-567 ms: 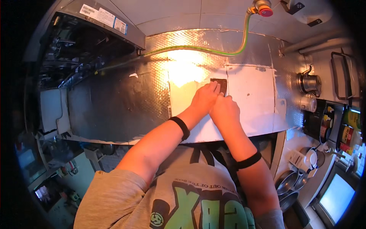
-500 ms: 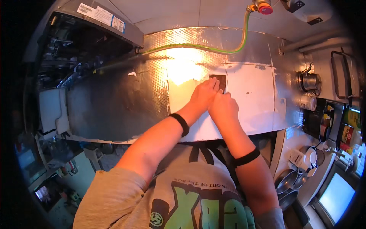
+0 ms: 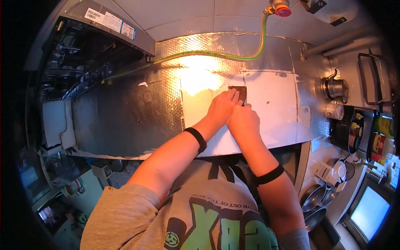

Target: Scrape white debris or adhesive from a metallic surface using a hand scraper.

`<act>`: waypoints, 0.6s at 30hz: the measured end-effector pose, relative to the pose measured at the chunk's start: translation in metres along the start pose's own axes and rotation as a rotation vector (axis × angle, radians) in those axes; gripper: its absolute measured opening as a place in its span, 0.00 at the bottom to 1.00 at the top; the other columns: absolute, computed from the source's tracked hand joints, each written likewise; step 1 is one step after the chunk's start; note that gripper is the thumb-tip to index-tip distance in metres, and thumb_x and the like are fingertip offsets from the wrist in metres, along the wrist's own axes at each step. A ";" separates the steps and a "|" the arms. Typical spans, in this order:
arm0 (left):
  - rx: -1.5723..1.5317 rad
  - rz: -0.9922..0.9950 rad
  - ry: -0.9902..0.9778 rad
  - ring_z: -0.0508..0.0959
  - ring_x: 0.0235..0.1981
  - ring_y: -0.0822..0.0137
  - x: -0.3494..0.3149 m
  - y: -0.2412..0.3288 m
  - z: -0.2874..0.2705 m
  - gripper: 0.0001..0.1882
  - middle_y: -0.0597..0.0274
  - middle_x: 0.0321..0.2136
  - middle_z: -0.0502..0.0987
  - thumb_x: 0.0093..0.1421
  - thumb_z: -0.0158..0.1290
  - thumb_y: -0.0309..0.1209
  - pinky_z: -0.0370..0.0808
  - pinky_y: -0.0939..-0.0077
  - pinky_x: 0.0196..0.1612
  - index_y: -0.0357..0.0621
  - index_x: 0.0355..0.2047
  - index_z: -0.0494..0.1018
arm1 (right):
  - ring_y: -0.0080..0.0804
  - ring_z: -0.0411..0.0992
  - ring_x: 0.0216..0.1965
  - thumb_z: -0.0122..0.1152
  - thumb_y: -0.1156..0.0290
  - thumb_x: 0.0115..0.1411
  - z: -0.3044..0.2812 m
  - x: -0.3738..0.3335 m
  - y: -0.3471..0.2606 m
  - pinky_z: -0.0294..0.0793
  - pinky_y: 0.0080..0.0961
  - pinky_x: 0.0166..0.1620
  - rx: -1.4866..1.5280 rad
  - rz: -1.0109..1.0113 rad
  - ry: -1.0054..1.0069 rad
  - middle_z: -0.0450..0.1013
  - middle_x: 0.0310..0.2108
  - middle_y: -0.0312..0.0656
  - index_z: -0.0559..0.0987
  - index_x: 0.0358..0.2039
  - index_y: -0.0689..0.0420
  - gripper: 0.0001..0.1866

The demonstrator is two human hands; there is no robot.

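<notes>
Left hand (image 3: 221, 109): laid partly over dark flat rectangular piece (image 3: 243, 93)
Right hand (image 3: 244, 121): touching left hand, at dark piece's near edge
Tabletop (image 3: 276, 114): white beside silver embossed sheeting (image 3: 170, 100)
Green-striped hose (image 3: 208, 53): curving beyond hands

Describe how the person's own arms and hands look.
The left hand and right hand are ungloved. A black band circles the left forearm near the wrist; another black band circles the right forearm, farther up. The left sleeve and right sleeve are short and greyish, with a small tag at the left hem.
</notes>
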State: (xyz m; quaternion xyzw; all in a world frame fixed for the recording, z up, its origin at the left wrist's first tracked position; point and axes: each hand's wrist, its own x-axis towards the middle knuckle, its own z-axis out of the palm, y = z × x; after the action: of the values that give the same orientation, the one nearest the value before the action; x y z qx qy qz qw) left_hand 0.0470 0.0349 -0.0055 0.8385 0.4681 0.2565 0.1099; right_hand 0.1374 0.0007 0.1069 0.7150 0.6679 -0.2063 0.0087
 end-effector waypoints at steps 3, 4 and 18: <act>-0.005 0.018 -0.002 0.78 0.43 0.54 0.010 0.003 -0.010 0.12 0.49 0.45 0.77 0.56 0.52 0.33 0.80 0.66 0.42 0.42 0.38 0.77 | 0.57 0.80 0.35 0.59 0.71 0.56 0.002 0.009 0.003 0.82 0.44 0.39 -0.022 0.016 -0.013 0.77 0.35 0.61 0.76 0.42 0.68 0.16; 0.024 0.039 -0.060 0.79 0.44 0.54 0.013 0.006 -0.015 0.13 0.49 0.47 0.77 0.58 0.52 0.33 0.80 0.65 0.43 0.41 0.41 0.77 | 0.57 0.80 0.35 0.60 0.71 0.55 0.002 0.012 0.005 0.82 0.44 0.39 -0.027 0.016 -0.018 0.77 0.35 0.61 0.76 0.43 0.69 0.17; 0.038 0.077 -0.074 0.79 0.41 0.53 0.001 -0.002 -0.006 0.12 0.49 0.43 0.76 0.54 0.53 0.32 0.80 0.65 0.42 0.38 0.36 0.77 | 0.58 0.80 0.35 0.58 0.68 0.57 0.008 0.006 0.002 0.81 0.45 0.39 0.012 0.015 0.036 0.77 0.34 0.60 0.77 0.42 0.67 0.16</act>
State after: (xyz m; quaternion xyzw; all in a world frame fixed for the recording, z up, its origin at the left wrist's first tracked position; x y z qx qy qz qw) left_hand 0.0427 0.0361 -0.0008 0.8667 0.4358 0.2207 0.1013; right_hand 0.1370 0.0035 0.0971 0.7236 0.6613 -0.1974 -0.0061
